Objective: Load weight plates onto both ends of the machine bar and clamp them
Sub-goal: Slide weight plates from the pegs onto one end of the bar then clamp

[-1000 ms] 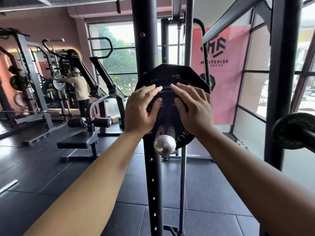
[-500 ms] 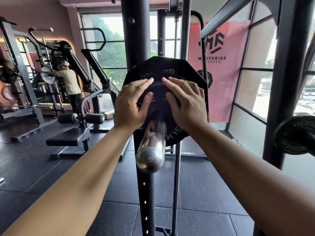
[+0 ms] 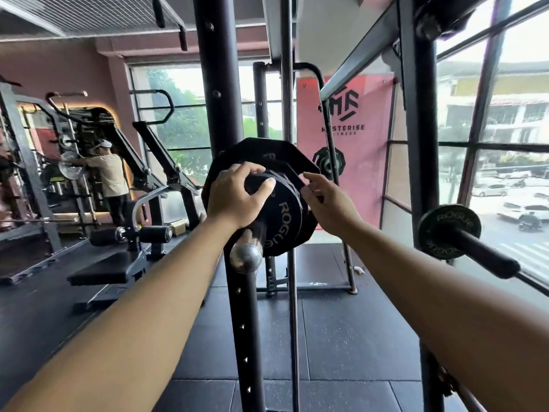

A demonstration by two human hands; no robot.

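Note:
A small round black ROGUE plate [image 3: 283, 226] sits on the chrome bar end [image 3: 246, 257], against a larger many-sided black plate [image 3: 264, 150] behind it. My left hand [image 3: 234, 200] grips the small plate's upper left rim, fingers over the edge and thumb on its face. My right hand [image 3: 326, 200] holds the right rim, with its fingertips at the seam between the two plates. Only a short stub of bar shows in front of the plates. No clamp is in view.
A black drilled upright [image 3: 219, 114] and a thin guide rod [image 3: 288, 129] stand right behind the plates. Another ROGUE plate [image 3: 448, 231] hangs on a peg at right, by the windows. A padded bench [image 3: 113, 270] and a person [image 3: 111, 176] at a rack are at left.
Both hands lay flat on the plate's face before. Now the left one grips the top rim and the right one has slid to the right rim. Less bare bar shows in front.

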